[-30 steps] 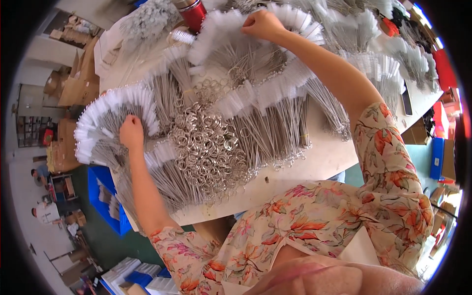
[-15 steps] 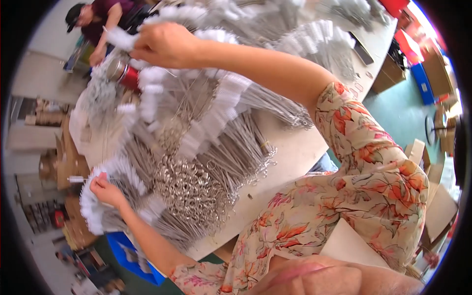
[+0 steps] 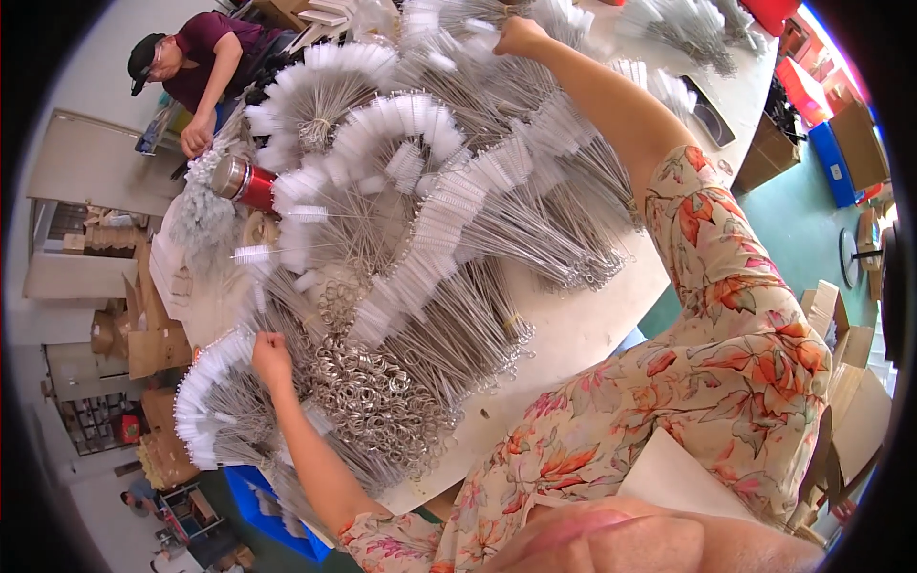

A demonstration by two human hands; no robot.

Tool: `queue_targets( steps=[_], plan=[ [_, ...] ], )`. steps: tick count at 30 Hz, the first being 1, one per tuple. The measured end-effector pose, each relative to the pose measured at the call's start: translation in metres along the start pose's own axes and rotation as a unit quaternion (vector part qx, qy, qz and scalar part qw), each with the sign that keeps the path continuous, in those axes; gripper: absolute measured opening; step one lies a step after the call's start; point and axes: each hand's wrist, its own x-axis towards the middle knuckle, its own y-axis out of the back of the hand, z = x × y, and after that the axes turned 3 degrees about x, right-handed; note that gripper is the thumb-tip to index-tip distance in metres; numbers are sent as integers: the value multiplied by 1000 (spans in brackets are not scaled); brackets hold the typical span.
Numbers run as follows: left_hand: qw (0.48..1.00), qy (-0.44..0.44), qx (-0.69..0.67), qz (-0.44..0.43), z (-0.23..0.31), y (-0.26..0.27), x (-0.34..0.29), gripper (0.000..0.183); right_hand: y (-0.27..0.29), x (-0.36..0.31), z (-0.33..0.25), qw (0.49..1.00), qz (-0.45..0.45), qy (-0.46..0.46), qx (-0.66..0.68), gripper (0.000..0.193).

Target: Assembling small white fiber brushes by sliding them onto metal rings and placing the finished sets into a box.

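The wire brushes (image 3: 420, 239), white-bristled with looped metal ends, lie in fanned bunches over most of the desk (image 3: 573, 325). The left hand (image 3: 270, 355) is clenched on a fan at the desk's near-left edge. The right hand (image 3: 521, 36) reaches to the far side, its grip closed on brush stems there.

Stretched that far, the forearm could likely drag bunches askew. The left fan overhangs the edge and might slip onto the blue crate (image 3: 258, 497) below. A red flask (image 3: 245, 181) left of the brushes could tip. Bare desk shows only near the person's body.
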Motion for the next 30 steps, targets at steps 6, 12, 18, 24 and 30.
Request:
queue_targets(
  steps=[6,12,18,24,30],
  plan=[
    [971,1,-145,189,21,17,-1,9,-1,0,-3,992,-114,-33,-31,28],
    [833,120,-495,215,71,80,-13,18,60,-10,-37,874,372,290,-117,14],
    [777,126,-610,88,32,101,-117,24,11,-78,-140,981,-13,172,-86,30],
    [798,197,-570,-19,66,71,-185,23,-38,30,12,930,-44,250,-265,39],
    [695,232,-680,-30,47,44,-241,25,-71,69,-15,961,-58,244,-120,46]
  ],
)
